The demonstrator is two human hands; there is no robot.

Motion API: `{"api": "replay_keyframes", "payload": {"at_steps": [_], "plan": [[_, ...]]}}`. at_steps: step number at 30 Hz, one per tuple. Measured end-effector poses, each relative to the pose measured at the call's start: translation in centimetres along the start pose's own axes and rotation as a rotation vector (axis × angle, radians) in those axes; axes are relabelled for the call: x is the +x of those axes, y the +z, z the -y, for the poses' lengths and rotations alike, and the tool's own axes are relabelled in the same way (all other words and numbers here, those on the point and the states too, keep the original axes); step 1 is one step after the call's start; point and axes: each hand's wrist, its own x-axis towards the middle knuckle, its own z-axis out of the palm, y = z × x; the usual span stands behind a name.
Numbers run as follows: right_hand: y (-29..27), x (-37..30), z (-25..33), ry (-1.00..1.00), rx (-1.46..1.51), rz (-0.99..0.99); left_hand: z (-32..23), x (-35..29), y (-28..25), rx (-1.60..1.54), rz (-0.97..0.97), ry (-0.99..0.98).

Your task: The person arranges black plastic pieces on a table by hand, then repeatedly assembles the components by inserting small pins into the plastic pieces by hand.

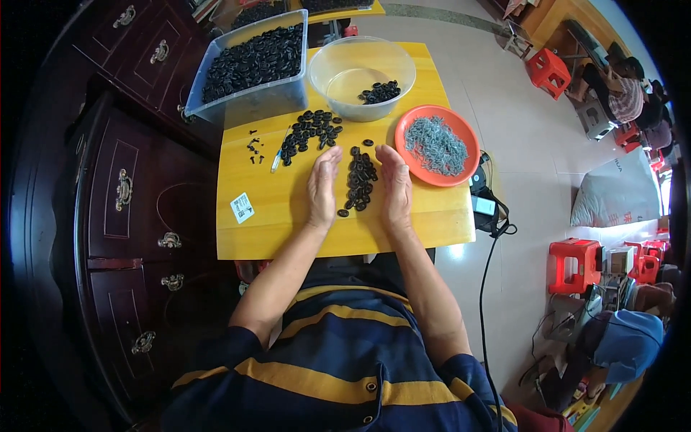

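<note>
On the yellow table my left hand (324,189) and my right hand (394,189) rest on edge, palms facing each other, fingers stretched out. Between them lies a loose heap of small black oval plastic pieces (361,178), and neither hand grips any. Just beyond, one single oval piece (368,142) sits apart. A second group of black oval pieces (311,133) spreads past my left fingertips. Close to my right fingers stands an orange-red plate (471,147) filled with small grey screw-like pieces (436,146).
A clear round bowl (338,86) holds some oval pieces. Beside it, a large plastic bin (248,108) is heaped with them. A thin blue-and-white tool (276,160), tiny black bits (255,150) and a white label (242,208) lie left. Dark drawers (122,191) flank the table; a cable (484,309) hangs right.
</note>
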Motion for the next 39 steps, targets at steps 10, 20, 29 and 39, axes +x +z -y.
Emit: {"api": "replay_keyframes", "payload": {"at_steps": [10, 20, 29, 39], "plan": [[-0.7, -2.2, -0.1, -0.022, 0.058, 0.029, 1.0, 1.3, 2.5, -0.037, -0.023, -0.005], [-4.1, -5.8, 1.9, -0.042, 0.019, -0.145, -2.1, -5.5, -1.1, 0.444, 0.048, 0.126], [-4.9, -6.0, 1.7, -0.026, 0.109, -0.097, -3.8, -7.1, 0.3, 0.958, 0.213, 0.348], [-4.6, -6.2, 2.4, 0.030, 0.085, -0.055, -3.4, -5.2, -0.5, 1.166, 0.207, 0.504]]}}
